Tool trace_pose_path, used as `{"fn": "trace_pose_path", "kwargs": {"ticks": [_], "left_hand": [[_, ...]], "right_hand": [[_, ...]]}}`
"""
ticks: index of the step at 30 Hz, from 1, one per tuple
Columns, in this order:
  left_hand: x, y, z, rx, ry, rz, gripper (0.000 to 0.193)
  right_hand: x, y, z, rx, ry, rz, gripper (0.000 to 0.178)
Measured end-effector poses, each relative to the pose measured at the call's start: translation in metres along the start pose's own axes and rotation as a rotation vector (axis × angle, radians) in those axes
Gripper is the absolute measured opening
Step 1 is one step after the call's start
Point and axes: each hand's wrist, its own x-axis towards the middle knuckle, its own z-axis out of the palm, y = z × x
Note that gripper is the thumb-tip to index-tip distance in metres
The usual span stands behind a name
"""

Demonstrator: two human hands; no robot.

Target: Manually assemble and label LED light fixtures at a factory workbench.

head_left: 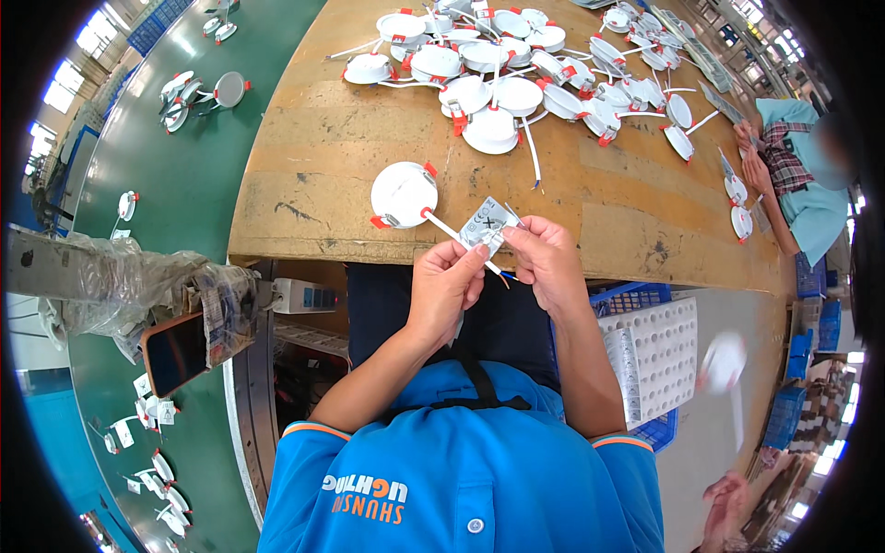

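Green surface [129,175] at far left, small groups of round white lamps on it. Plastic-wrapped bar [129,290] next, dark-screened phone [175,355] at its end. Brown worktable [309,170] in the middle; near its front edge lies one round white lamp [404,195], red clips out, white cable [442,226] running right toward the hands. Left hand [444,281] grasping, thumb and fingers pinched on the cable near its bare-wire end and on the lower part of a silver label [485,223]. Label sits between both hands, just right of the lamp. Heap of similar lamps [484,55] farther back. Right hand [550,261] pinching the label's right side. Beyond: white holed tray [664,355] with blue crate [656,431], blurred white round object [724,362], co-worker [791,161] at table's right side, their grip unclear.
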Motion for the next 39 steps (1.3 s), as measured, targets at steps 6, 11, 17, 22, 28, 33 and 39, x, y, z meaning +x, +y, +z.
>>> {"fn": "trace_pose_path", "kwargs": {"ticks": [6,11,17,22,28,33,39], "left_hand": [[-0.001,0.001,-0.001,0.002,-0.004,-0.013,0.021],[0.000,0.006,0.002,0.002,0.002,-0.039,0.019],[0.001,0.004,0.002,0.022,0.012,-0.073,0.018],[-0.002,0.003,0.002,0.020,-0.019,-0.054,0.018],[-0.003,0.000,-0.004,0.050,-0.064,-0.050,0.017],[-0.006,0.002,-0.007,0.078,-0.082,-0.027,0.014],[-0.008,0.016,-0.028,0.124,-0.133,-0.031,0.027]], "right_hand": [[-0.001,-0.001,-0.002,0.098,0.015,0.014,0.013],[-0.001,-0.001,0.004,-0.024,0.036,-0.050,0.017],[-0.002,-0.002,0.010,-0.015,0.053,-0.064,0.010],[0.003,0.006,0.000,0.079,-0.013,-0.099,0.012],[0.003,0.001,0.001,0.070,0.040,-0.109,0.012],[0.000,0.002,-0.001,-0.002,0.024,-0.133,0.013],[-0.002,0.000,0.000,0.020,0.023,-0.127,0.009]]}}
